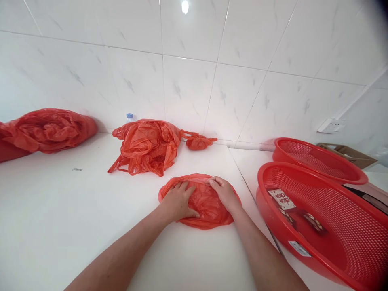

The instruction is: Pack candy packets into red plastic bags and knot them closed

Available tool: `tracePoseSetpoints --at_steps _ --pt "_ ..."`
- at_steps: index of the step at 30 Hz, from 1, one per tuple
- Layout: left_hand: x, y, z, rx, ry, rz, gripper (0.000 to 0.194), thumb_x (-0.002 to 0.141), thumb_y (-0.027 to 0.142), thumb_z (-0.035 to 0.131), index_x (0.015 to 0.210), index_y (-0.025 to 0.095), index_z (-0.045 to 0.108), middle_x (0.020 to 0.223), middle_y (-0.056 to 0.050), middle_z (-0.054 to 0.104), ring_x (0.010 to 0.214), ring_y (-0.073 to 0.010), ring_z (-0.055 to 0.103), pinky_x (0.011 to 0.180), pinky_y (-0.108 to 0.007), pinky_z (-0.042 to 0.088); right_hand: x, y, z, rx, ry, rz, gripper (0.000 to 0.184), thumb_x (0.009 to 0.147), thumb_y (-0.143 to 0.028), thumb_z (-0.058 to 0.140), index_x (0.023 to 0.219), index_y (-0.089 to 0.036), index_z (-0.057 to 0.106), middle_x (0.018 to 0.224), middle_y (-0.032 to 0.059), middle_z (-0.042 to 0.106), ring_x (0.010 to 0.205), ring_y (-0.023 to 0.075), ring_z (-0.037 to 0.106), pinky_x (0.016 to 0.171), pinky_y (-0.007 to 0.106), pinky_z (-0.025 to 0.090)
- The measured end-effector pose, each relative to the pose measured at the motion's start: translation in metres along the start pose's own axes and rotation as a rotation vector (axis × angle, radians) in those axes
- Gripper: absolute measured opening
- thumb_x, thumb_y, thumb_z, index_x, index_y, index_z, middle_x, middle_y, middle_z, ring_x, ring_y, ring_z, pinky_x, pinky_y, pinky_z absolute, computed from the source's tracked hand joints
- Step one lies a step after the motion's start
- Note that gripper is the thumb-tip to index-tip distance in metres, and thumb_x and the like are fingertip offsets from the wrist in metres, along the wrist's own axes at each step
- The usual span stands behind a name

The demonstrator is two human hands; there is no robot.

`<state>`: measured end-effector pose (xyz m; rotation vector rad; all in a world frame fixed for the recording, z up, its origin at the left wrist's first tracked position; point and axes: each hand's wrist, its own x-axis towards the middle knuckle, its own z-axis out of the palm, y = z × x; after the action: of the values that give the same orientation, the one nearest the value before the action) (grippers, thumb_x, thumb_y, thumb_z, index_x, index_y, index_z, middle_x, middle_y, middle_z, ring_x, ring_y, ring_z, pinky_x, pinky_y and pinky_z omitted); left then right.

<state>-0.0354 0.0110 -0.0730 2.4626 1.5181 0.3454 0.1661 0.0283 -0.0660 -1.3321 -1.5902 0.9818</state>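
Observation:
A crumpled red plastic bag [206, 206] lies flat on the white counter [60, 218] in front of me. My left hand [178, 201] rests on its left half, fingers spread and pressing down. My right hand [223, 193] lies on its right upper edge, fingers curved over the plastic near the rim. Neither hand lifts the bag; both press it against the counter.
A pile of loose red bags [147, 147] sits behind, with a small knotted red bag [198, 142] and a bottle cap [129, 117] by the tiled wall. A full red bag [45, 130] lies far left. Two red mesh baskets [321, 226] [318, 159] stand right, the nearer holding small packets.

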Motion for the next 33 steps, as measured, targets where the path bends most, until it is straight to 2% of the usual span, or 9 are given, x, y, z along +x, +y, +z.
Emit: tracePoseSetpoints --at_steps 7,10,13,18,22,24,27,30,33 --pt "0.001 -0.008 0.003 -0.052 0.003 0.030 0.095 0.048 0.067 0.070 0.131 0.028 0.046 0.139 -0.013 0.042 0.127 -0.0370 0.037 0.101 -0.051 0.033 0.001 0.004 -0.014 0.511 0.027 0.042 0.033 0.083 -0.047 0.048 0.093 -0.018 0.061 0.109 0.0105 0.066 0.108 0.0226 0.058 0.094 0.039 0.045" --pt "0.001 -0.007 0.002 -0.070 0.005 0.020 0.093 0.048 0.065 0.071 0.130 0.028 0.048 0.139 -0.012 0.043 0.126 -0.0371 0.038 0.100 -0.050 0.034 0.003 0.009 -0.025 0.628 0.060 0.082 0.034 0.082 -0.048 0.048 0.096 -0.021 0.061 0.114 0.0092 0.064 0.115 0.0233 0.055 0.094 0.040 0.046" --pt "0.000 -0.002 -0.003 -0.104 0.041 0.028 0.082 0.053 0.062 0.071 0.125 0.028 0.052 0.137 -0.010 0.047 0.122 -0.0348 0.044 0.098 -0.045 0.038 0.000 0.007 -0.031 0.636 0.084 0.084 0.036 0.083 -0.051 0.045 0.094 -0.021 0.062 0.108 0.0090 0.066 0.109 0.0232 0.058 0.090 0.039 0.048" --pt "-0.002 0.004 -0.025 -0.154 0.334 0.063 0.033 0.084 0.044 0.049 0.110 0.026 0.060 0.115 -0.005 0.063 0.103 -0.0237 0.058 0.084 -0.035 0.046 -0.013 -0.010 -0.022 0.284 -0.023 -0.041 0.036 0.084 -0.050 0.045 0.086 -0.021 0.066 0.095 0.0068 0.068 0.093 0.0217 0.062 0.084 0.038 0.048" --pt "0.002 -0.012 -0.036 -0.022 0.511 0.048 0.026 0.084 0.028 0.050 0.107 0.021 0.060 0.118 -0.009 0.059 0.109 -0.0261 0.053 0.092 -0.039 0.041 -0.021 -0.019 -0.007 -0.161 -0.191 -0.134 0.018 0.076 -0.036 0.060 0.086 -0.025 0.071 0.102 0.0026 0.067 0.099 0.0201 0.058 0.091 0.036 0.044" --pt "0.005 -0.025 -0.035 -0.051 0.492 -0.077 0.032 0.078 0.029 0.056 0.110 0.022 0.059 0.118 -0.009 0.058 0.107 -0.0268 0.053 0.089 -0.038 0.042 -0.022 -0.018 -0.001 -0.267 -0.249 -0.155 0.015 0.074 -0.031 0.063 0.084 -0.026 0.072 0.102 0.0021 0.066 0.098 0.0195 0.058 0.089 0.035 0.045" --pt "0.008 -0.040 -0.030 -0.258 0.365 -0.261 0.025 0.078 0.034 0.054 0.100 0.025 0.062 0.094 -0.003 0.066 0.084 -0.0206 0.060 0.071 -0.030 0.045 -0.021 -0.014 0.002 -0.324 -0.225 -0.200 0.014 0.074 -0.027 0.063 0.085 -0.025 0.071 0.098 0.0016 0.066 0.096 0.0180 0.057 0.087 0.034 0.045" --pt "0.011 -0.044 -0.026 -0.449 0.357 -0.306 0.018 0.078 0.036 0.051 0.083 0.024 0.063 0.074 0.001 0.064 0.068 -0.0163 0.058 0.061 -0.026 0.042 -0.021 -0.010 0.002 -0.384 -0.130 -0.243 0.019 0.075 -0.028 0.063 0.093 -0.026 0.070 0.102 0.0020 0.064 0.100 0.0184 0.055 0.091 0.035 0.043" --pt "0.012 -0.042 -0.026 -0.576 0.413 -0.312 0.022 0.075 0.039 0.054 0.083 0.021 0.063 0.073 0.001 0.063 0.067 -0.0154 0.058 0.061 -0.025 0.042 -0.019 -0.008 0.004 -0.493 -0.148 -0.281 0.020 0.075 -0.027 0.063 0.094 -0.026 0.071 0.103 0.0031 0.064 0.103 0.0201 0.053 0.094 0.037 0.041"
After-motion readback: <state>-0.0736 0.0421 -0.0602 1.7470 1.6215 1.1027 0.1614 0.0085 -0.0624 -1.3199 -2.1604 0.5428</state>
